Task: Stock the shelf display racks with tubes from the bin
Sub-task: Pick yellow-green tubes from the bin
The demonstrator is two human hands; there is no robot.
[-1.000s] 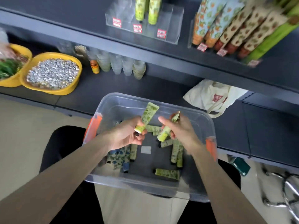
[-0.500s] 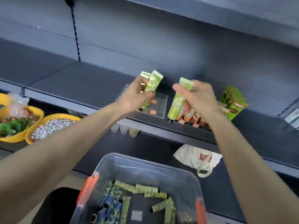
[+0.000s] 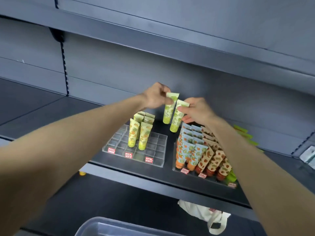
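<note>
Left hand (image 3: 155, 97) pinches left tube (image 3: 168, 110); right hand (image 3: 198, 110) pinches right tube (image 3: 177, 118). Caps down. Advise lowering each upright into free rack (image 3: 154, 151) cells at 7 o'clock.

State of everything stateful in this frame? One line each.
left hand: pinching left green tube by its crimped end, cap down.
right hand: holding right green tube near its top, cap down.
clear rack: mostly empty cells, a few standing tubes.
right rack: densely stocked.
bin: only rim visible, contents hidden.
</note>
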